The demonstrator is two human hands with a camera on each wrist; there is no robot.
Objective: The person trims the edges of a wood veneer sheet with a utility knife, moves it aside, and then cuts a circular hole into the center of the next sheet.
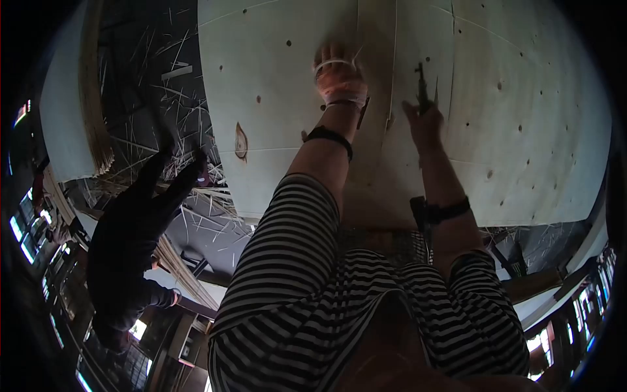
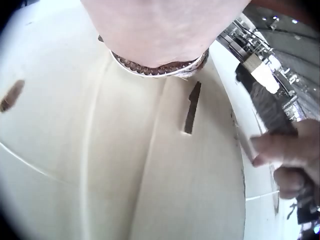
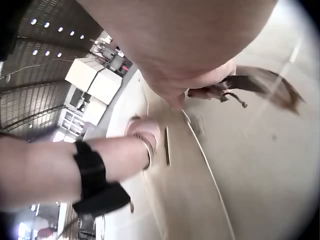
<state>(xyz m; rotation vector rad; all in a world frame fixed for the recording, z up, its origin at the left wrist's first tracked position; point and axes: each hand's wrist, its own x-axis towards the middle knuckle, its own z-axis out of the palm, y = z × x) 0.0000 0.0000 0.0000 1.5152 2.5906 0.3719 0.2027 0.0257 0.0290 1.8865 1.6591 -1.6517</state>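
Observation:
My left hand [image 1: 341,81] lies on a large pale wood veneer sheet [image 1: 261,59], fingers extended forward, a light band across them. A beaded bracelet [image 2: 155,69] circles that wrist. To its right, above the sheet, my right hand [image 1: 428,124] grips a dark knife-like tool [image 1: 422,88]. In the right wrist view the tool's brownish blade [image 3: 267,87] is blurred and points away from the fingers. A narrow dark slot [image 2: 192,107] shows in the veneer near the left wrist. A long raised seam [image 3: 212,175] runs along the sheet between the hands.
A layered stack of veneer [image 1: 72,98] stands on the left. Splinters and strips litter the dark floor [image 1: 179,85]. Another person in dark clothing [image 1: 127,242] bends over close by on the left. White stacked blocks [image 3: 92,77] stand farther off.

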